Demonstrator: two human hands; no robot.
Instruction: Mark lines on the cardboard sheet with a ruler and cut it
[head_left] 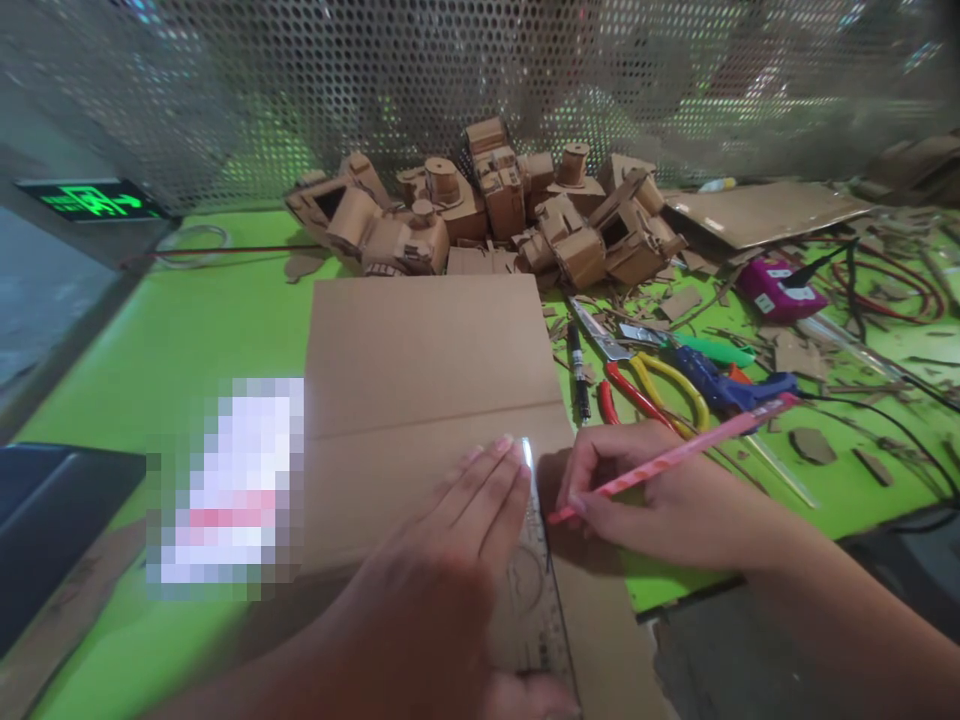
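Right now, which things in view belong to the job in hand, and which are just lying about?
Seemingly in use:
- ruler, under the left hand
- pencil, in the right hand
- cardboard sheet, beneath the ruler

Apparently lying about:
- scissors
- marker
- glue gun
- green-handled tool
- purple box
- cardboard models

Subdued, diffuse light leaves a soft shadow under the right hand (637, 490), glare whitens the transparent ruler (546, 610) at its tip, the exit sign (97, 200) glows green, coarse pixels mask a pale patch (244, 460), and edges look stretched.
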